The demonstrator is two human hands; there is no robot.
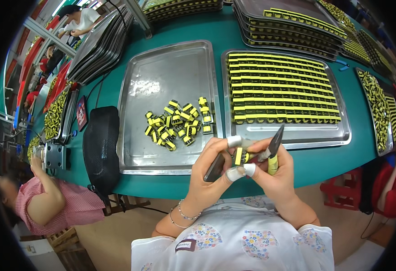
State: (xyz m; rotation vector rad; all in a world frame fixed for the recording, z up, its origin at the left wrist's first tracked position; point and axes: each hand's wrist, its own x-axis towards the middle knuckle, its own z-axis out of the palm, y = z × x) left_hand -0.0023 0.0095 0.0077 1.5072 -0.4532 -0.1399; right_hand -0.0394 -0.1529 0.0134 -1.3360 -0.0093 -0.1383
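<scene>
A small black coil-like component with a yellow band (pixel 240 156) is held between the fingertips of both hands, just in front of the trays. My left hand (pixel 211 169) is closed on it, with white coverings on the thumb and a fingertip. A dark flat-sided object (pixel 214 169), its kind unclear, also lies inside that hand's grip. My right hand (pixel 277 174) pinches the component's other side and also holds needle-nose pliers (pixel 275 143), jaws pointing up and away. Loose components (pixel 173 122) lie piled on the left metal tray (pixel 146 63).
Another tray (pixel 292 141) holds rows of matching components. Stacked loaded trays (pixel 252 34) stand behind it; bare trays (pixel 100 47) are stacked back left. A black mesh-covered object (pixel 100 149) borders the left tray. People sit on both sides, including one in a checked top (pixel 67 198).
</scene>
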